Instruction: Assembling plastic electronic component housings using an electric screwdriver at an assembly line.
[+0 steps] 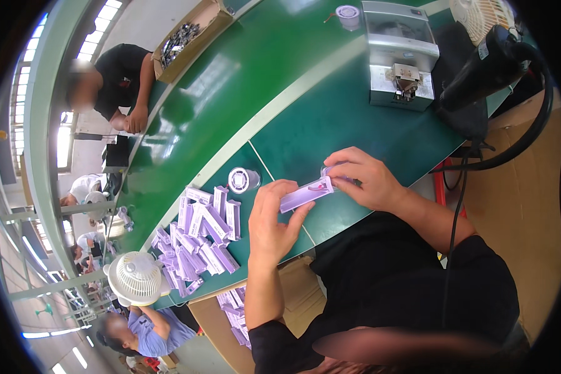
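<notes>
My left hand (271, 221) grips one end of a long lilac plastic part (304, 194) above the green table (305, 118). At the part's other end my right hand (361, 177) pinches a small piece with fingertips closed on it. A pile of several similar lilac parts (199, 237) lies on the table just left of my left hand. A small white roll of tape (243, 180) rests beside the pile.
A grey metal machine (400, 56) stands at the far right of the table, with a black device and cable (492, 68) beside it. A white fan (134, 277) sits at the near left. A cardboard box of dark parts (187, 37) and a person in black sit across.
</notes>
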The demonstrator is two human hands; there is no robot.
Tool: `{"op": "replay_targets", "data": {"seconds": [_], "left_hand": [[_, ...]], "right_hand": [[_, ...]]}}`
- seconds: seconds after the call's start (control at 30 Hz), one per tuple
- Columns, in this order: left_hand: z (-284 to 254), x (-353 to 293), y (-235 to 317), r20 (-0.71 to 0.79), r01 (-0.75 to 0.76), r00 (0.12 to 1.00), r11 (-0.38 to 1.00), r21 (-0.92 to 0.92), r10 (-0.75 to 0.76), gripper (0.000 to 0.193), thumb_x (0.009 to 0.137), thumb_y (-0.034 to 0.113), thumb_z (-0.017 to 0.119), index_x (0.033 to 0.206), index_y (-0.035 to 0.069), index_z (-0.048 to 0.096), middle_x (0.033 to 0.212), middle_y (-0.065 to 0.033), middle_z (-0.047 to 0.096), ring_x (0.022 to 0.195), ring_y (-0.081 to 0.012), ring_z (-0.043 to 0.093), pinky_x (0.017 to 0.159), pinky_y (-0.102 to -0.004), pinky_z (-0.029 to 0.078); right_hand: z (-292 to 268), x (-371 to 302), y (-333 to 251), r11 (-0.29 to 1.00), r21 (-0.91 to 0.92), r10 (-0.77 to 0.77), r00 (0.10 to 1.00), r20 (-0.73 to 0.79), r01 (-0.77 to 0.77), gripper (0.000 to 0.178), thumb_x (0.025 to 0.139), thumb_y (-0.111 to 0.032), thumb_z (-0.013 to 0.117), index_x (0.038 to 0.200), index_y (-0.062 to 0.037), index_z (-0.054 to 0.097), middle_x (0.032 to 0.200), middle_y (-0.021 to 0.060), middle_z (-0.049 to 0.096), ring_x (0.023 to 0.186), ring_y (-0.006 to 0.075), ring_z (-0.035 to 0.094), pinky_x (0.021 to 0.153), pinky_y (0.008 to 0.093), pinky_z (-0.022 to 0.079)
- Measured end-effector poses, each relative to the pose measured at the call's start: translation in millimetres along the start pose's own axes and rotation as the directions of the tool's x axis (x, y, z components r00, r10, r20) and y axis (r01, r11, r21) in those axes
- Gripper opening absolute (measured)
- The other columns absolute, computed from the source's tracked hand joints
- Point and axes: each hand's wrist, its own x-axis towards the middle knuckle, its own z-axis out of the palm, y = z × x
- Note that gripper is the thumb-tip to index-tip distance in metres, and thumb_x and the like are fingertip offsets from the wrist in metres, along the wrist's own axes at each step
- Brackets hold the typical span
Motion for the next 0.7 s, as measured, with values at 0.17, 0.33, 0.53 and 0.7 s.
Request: {"op": "replay_targets", "data": {"seconds": [0.17, 0.33, 0.53, 0.7], "left_hand": [[11, 13, 14, -0.015, 0.063, 0.998, 0.990, -0.125, -0.066, 0.047, 0.075, 0.007, 0.092, 0.114, 0.004, 0.066, 0.110, -0.0101, 0.073, 0.096, -0.0265, 0.071, 0.081, -0.0345, 0.057], [17, 30, 17, 0.039, -0.052, 0.998, 0.993, -0.110, 0.056, 0.046, 0.078, 0.007, 0.089, 0.120, 0.007, 0.071, 0.109, -0.0095, 0.073, 0.095, -0.0267, 0.072, 0.079, -0.0348, 0.058], [13, 45, 37, 0.174, -0.058, 0.982, 0.995, -0.078, 0.071, 0.058, 0.083, 0.007, 0.084, 0.138, 0.015, 0.067, 0.110, -0.0097, 0.072, 0.094, -0.0273, 0.072, 0.077, -0.0371, 0.059], [13, 46, 42, 0.196, -0.067, 0.978, 0.997, -0.043, 0.074, 0.062, 0.078, 0.004, 0.087, 0.137, 0.015, 0.069, 0.107, -0.0096, 0.074, 0.096, -0.0245, 0.074, 0.082, -0.0356, 0.059]], "right_hand": [[-10, -4, -2, 0.999, 0.042, -0.002, 1.000, -0.012, 0.003, 0.053, 0.084, -0.003, 0.079, 0.133, -0.0043, 0.061, 0.131, 0.0134, 0.064, 0.120, 0.0298, 0.065, 0.099, 0.0381, 0.054], [-15, -8, -6, 0.995, 0.044, 0.085, 0.990, 0.110, -0.091, 0.071, 0.082, -0.005, 0.078, 0.147, -0.0080, 0.050, 0.130, 0.0139, 0.065, 0.124, 0.0319, 0.062, 0.104, 0.0417, 0.051], [-17, -7, -7, 0.996, 0.008, 0.089, 0.988, 0.128, -0.091, 0.073, 0.082, -0.006, 0.079, 0.148, -0.0093, 0.049, 0.131, 0.0126, 0.066, 0.125, 0.0314, 0.062, 0.104, 0.0425, 0.052], [-17, -10, -3, 0.998, -0.001, 0.059, 0.993, 0.104, -0.059, 0.073, 0.082, -0.006, 0.080, 0.148, -0.0085, 0.049, 0.132, 0.0125, 0.066, 0.125, 0.0318, 0.062, 0.105, 0.0422, 0.053]]}}
